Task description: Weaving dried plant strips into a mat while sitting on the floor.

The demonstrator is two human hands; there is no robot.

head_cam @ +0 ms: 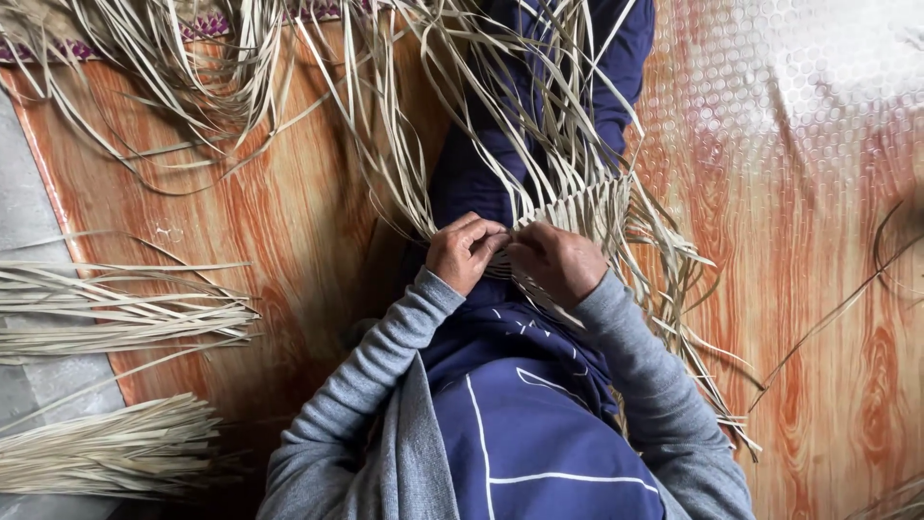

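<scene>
Both hands are in tight at the centre, over the lap: the left hand [465,250] has its grip pinched together on pale strips at the near end of the woven band [577,207], and the right hand [558,262] sits just beside it, knuckles up, its grip clamped on the same edge of the weave. The two hands are touching or very nearly so. The band itself is a flat plaited strip whose long axis runs from the hands up and to the right, across the legs in dark blue trousers [539,87]. From it, loose strips [404,125] fan away upward and to the left in long unwoven tails, with more trailing down to the right past the grey sleeve. Out to the left, two separate bundles of straw-coloured strips [115,308] lie near the edge of the floor covering, their lengths running roughly left to right. Underneath is a floor mat printed with orange-brown wood grain [289,212]. At top right a sheet of clear bubble wrap [770,67] lies over it.
</scene>
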